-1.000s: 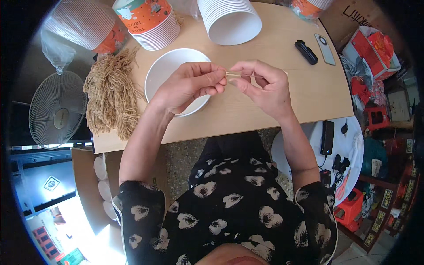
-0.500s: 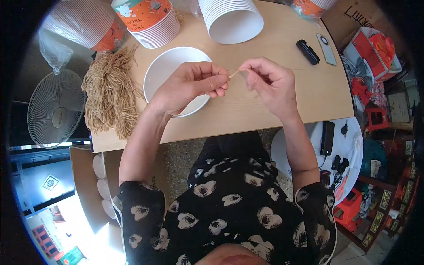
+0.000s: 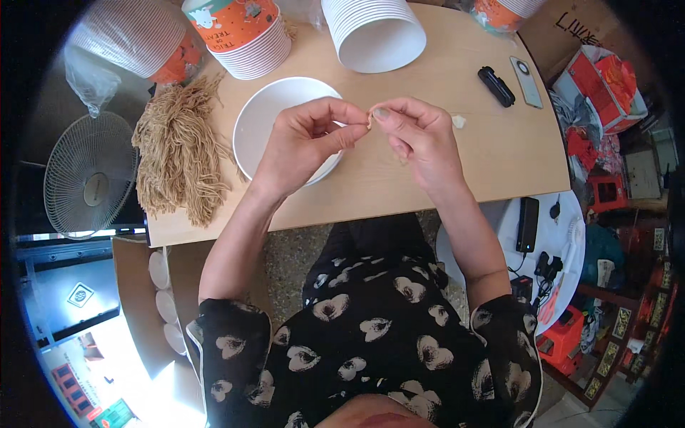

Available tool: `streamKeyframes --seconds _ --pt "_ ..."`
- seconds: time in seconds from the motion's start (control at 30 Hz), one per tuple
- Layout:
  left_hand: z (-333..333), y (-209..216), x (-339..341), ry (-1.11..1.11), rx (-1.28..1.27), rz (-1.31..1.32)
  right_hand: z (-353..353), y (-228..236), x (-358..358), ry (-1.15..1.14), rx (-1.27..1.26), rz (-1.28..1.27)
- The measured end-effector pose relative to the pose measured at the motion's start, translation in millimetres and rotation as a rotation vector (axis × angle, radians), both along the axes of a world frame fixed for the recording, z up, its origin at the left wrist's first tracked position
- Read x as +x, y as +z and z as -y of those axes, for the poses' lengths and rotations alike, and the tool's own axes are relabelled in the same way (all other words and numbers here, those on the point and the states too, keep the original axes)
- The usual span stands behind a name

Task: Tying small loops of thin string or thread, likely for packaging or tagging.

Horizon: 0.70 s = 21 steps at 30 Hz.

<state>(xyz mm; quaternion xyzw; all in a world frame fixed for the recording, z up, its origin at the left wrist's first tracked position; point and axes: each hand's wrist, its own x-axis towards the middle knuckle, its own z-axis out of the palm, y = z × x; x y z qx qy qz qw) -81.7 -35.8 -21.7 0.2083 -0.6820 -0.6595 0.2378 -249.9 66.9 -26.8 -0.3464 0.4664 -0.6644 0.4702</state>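
Pinching a short tan fibre strand (image 3: 370, 118) between both hands above the white paper bowl (image 3: 265, 121)

Left hand (image 3: 303, 143) and right hand (image 3: 417, 135) meet fingertip to fingertip, each narrowed to a pinch on the strand, held over the bowl's right rim, probably so bits drop inside. A bundle of tan fibres (image 3: 178, 153) lies left of the bowl within reach, on the wooden table (image 3: 471, 153). Most of the strand is hidden by the fingers; the stacked paper cups (image 3: 242, 32) are cut off at the top

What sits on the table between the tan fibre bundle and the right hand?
In the head view, the white bowl and the left hand over it lie between the fibre bundle and right hand.
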Motion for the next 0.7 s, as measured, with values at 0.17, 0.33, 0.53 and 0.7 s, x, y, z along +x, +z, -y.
streamKeyframes --seconds 0.17,0.33,0.53,0.7 --pt "-4 -4 -2 0.125 -0.053 -0.109 2 -6 4 -0.014 -0.028 -0.059" --pt "-10 1 -3 0.158 -0.105 -0.064 2 -7 9 -0.039 -0.042 -0.107" --pt "-10 3 1 0.172 -0.064 0.004 3 -4 11 -0.051 -0.011 -0.133" --pt "-4 6 4 0.132 -0.022 0.029 1 3 4 -0.051 0.02 -0.107"
